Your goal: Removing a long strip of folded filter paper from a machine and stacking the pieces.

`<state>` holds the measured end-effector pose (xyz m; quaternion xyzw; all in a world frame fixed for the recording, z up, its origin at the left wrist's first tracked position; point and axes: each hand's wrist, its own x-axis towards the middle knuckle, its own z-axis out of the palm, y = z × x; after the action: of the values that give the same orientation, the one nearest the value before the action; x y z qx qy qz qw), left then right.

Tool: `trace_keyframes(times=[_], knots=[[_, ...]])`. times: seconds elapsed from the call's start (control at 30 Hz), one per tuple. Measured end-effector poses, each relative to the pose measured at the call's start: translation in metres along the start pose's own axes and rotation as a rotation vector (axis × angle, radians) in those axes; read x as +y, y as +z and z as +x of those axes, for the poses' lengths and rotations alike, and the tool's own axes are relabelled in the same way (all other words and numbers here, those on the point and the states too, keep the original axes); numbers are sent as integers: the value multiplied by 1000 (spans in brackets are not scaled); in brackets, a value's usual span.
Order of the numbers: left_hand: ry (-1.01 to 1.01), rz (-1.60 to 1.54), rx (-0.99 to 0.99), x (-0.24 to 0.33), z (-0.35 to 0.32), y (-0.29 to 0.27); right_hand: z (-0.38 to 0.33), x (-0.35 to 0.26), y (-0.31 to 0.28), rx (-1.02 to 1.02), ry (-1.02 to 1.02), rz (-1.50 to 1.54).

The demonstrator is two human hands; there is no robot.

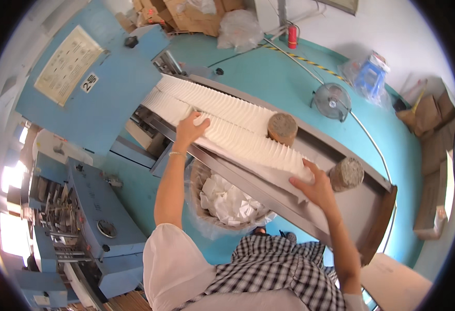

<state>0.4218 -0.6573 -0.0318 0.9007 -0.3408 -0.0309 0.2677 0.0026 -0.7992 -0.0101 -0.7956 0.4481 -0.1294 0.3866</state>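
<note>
Two long rows of thin white paper pieces, packed on edge, lie in a slanting metal trough. My left hand (pixel 191 129) grips into the near row (pixel 238 139) partway along, fingers over its top and thumb on the stack side. At that row's lower right end, my right hand (pixel 314 184) presses the last pieces between spread thumb and fingers. The far row (pixel 217 99) runs alongside, untouched, and ends against a round brownish block (pixel 282 128). A second round grey block (pixel 346 174) stands just right of my right hand.
The metal trough (pixel 365 207) leads from a blue machine (pixel 103 67). Below it stands a lined bin (pixel 196 197) of white paper scraps. Another blue machine (pixel 108 212) is at left. A floor fan (pixel 332 99), fire extinguisher (pixel 292 37) and cardboard boxes (pixel 432 181) lie beyond.
</note>
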Motion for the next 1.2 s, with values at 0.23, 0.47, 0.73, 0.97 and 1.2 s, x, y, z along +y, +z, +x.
trace_keyframes(times=[0.23,0.47,0.73,0.97,1.2], knots=[[35,339,-541,52,27,-21,1,7,-58,-482,105,-53],[186,166,-653,99,-37,-2,-82,52,-122,-232,416,-257],[579,129,-476,116,-126,7,-151,69,-100,135,225,-427],[579,217,-375,155,-166,32,-131,36,-62,227,336,-475],[536,186,-369,170,-172,22,-139,45,-54,357,289,-488]])
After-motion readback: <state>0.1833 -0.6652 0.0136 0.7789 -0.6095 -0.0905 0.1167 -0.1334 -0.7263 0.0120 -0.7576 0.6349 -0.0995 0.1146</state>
